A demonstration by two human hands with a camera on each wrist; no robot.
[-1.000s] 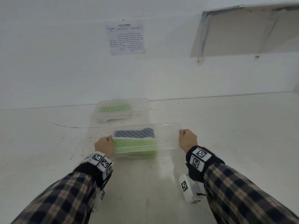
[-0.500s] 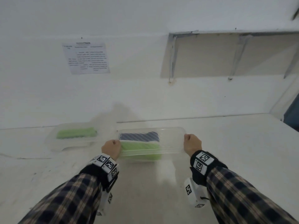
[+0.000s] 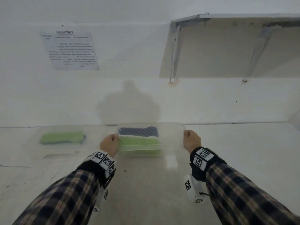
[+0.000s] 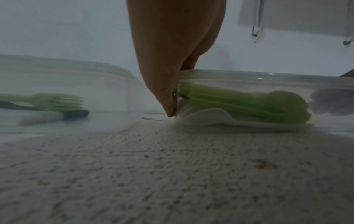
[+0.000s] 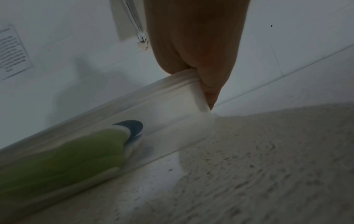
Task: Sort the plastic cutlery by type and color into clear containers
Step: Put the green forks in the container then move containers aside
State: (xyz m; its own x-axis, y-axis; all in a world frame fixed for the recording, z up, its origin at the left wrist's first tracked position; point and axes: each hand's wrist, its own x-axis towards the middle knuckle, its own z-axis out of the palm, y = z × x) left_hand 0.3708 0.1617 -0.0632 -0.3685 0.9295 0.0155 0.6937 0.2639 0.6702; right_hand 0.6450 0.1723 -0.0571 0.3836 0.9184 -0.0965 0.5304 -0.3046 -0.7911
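Hands grip opposite ends of a clear container (image 3: 170,132) at the frame's centre: the left hand (image 3: 109,145) curls over its left rim, the right hand (image 3: 191,141) over its right rim. Inside lie green cutlery (image 3: 139,143) and dark blue cutlery (image 3: 138,131). Left of it sits a second clear container (image 3: 65,150) holding green forks (image 4: 57,101) on the white table (image 3: 146,192).

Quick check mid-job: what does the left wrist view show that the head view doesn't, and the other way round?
Only the left wrist view: fork tines in the neighbouring box, and spoon bowls in the held one.

Only the head view: the right hand gripping the far end, the dark blue stack behind the green, the wall notice.

Both: the left hand gripping the clear box with green cutlery.
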